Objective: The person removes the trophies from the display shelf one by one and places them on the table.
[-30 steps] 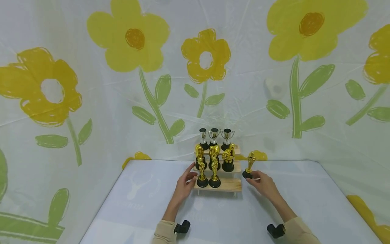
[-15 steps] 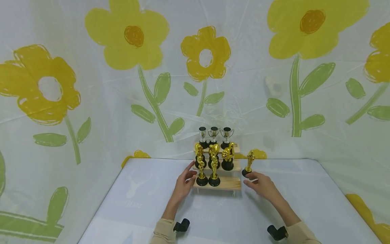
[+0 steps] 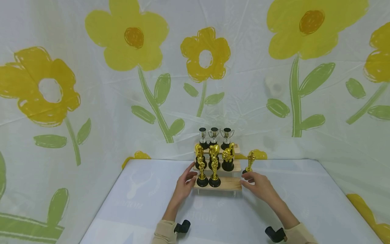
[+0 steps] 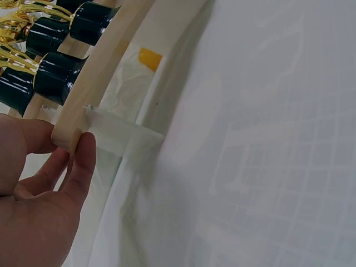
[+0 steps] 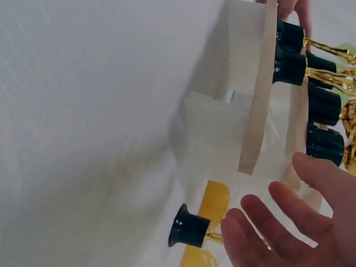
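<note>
Floral sheet (image 3: pixel 243 95) behind, pale table (image 3: pixel 131 195) below, three-step wooden rack (image 3: pixel 231 183) on it. Your left hand (image 3: pixel 183 184) pinches the left end of the bottom board, thumb above, fingers under. Your right hand (image 3: pixel 259 185) is by the right end, thumb and fingers apart, relaxed, gripping nothing; contact with the board unclear. Loose statuette (image 3: pixel 251 160) stands on the table just right of the rack, base partly hidden by your fingers. Silver cups (image 3: pixel 214 133) on the top step, gold trophies (image 3: pixel 228 159) on the middle, two statuettes (image 3: pixel 214 171) on the left part of the bottom.

Step reads as steadying the rack from both ends. I'd take the right end low, thumb on top, to match the left. Mind the loose statuette beside those fingers. Nudge level and slow: the pieces look top-heavy, likely to tip.
</note>
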`<state>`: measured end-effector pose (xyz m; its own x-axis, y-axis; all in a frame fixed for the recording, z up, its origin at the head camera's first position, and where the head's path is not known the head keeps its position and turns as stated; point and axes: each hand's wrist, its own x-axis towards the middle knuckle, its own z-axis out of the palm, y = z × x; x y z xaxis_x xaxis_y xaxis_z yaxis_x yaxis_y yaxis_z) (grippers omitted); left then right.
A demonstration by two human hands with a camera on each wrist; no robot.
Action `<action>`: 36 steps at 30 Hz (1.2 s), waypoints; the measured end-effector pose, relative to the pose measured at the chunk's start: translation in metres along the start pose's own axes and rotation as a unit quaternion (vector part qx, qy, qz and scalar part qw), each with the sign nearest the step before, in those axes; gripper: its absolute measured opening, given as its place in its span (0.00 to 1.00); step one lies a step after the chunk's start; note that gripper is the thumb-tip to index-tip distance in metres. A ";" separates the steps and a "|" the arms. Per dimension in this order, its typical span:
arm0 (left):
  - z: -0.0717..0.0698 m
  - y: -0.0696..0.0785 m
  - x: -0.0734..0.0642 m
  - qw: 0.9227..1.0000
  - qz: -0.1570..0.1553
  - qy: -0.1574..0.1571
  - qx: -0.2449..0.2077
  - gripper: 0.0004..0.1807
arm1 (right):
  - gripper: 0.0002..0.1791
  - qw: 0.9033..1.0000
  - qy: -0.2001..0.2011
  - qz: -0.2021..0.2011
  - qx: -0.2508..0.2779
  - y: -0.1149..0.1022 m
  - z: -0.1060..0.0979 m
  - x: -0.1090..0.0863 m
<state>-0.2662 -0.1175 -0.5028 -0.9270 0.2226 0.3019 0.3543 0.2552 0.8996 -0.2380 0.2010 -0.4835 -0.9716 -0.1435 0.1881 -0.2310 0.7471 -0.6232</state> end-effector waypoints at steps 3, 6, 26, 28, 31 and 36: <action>0.001 0.000 0.000 1.000 0.000 0.003 0.003 0.32 | 0.18 1.000 0.007 -0.004 -0.004 -0.003 0.001 0.000; 0.001 0.001 0.000 1.000 -0.003 0.003 0.005 0.32 | 0.17 1.000 0.012 -0.009 -0.009 -0.007 0.002 0.000; 0.006 -0.021 0.005 1.000 0.007 0.018 0.000 0.33 | 0.14 0.996 0.051 -0.071 0.022 -0.037 0.026 0.007; 0.005 -0.012 0.003 1.000 0.004 0.012 -0.005 0.33 | 0.14 0.995 0.053 -0.073 0.030 -0.040 0.030 0.008; 0.002 -0.002 0.000 1.000 -0.001 0.003 -0.005 0.32 | 0.14 0.994 0.055 -0.070 0.057 -0.046 0.036 0.010; 0.001 0.000 -0.001 1.000 0.001 0.004 -0.002 0.32 | 0.16 0.993 0.055 -0.060 0.088 -0.052 0.048 0.013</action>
<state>-0.2652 -0.1172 -0.5032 -0.9273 0.2163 0.3054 0.3553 0.2517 0.9002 -0.2410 0.1291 -0.4855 -0.9271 -0.1455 0.3454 -0.3599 0.6026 -0.7123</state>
